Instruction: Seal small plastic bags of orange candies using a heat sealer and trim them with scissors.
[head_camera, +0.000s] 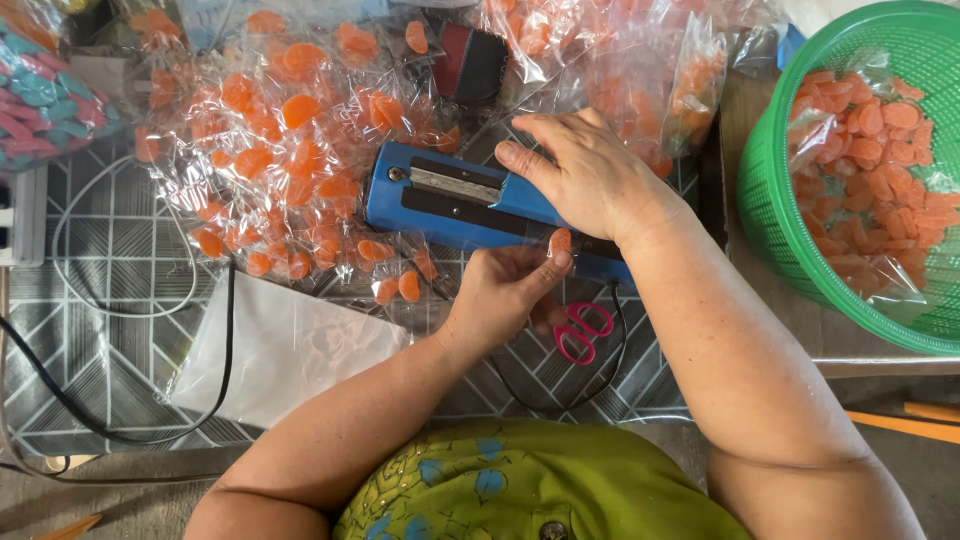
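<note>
At the centre of the desk, we see the right hand pressing flat on the blue heat sealer while the left hand pinches a clear bag of orange candy at its front edge, beside pink scissors.

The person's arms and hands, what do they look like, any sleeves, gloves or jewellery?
Both arms are bare to the frame edge, no sleeves showing. The left hand and right hand have no gloves, rings, watch or bracelets. Short, unpainted nails show on the fingers. A green patterned garment with blue patches covers the chest.
</note>
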